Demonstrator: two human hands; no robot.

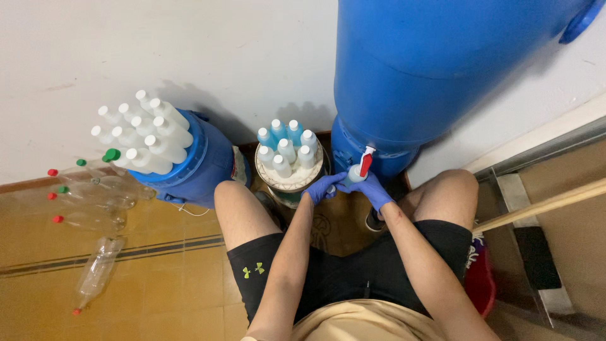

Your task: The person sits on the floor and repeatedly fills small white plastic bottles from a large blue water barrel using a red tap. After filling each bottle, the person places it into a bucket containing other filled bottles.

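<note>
Seated on the floor, the person works at the centre of the frame with both hands in blue gloves. The left hand (323,187) curls around a small bottle (351,179), most of it hidden between the two hands. The right hand (372,189) wraps the same bottle from the other side, fingers pressed around it. The bottle sits just under the tap (365,163), white with a red lever, at the foot of the big blue drum (429,69) in the upper right. Just left of the hands, a white bucket (291,183) holds capped bottles, some blue, some white. Further left, a blue barrel (205,164) is packed with white bottles. Clear plastic bottles (95,202) lie on the yellow tiles at left
</note>
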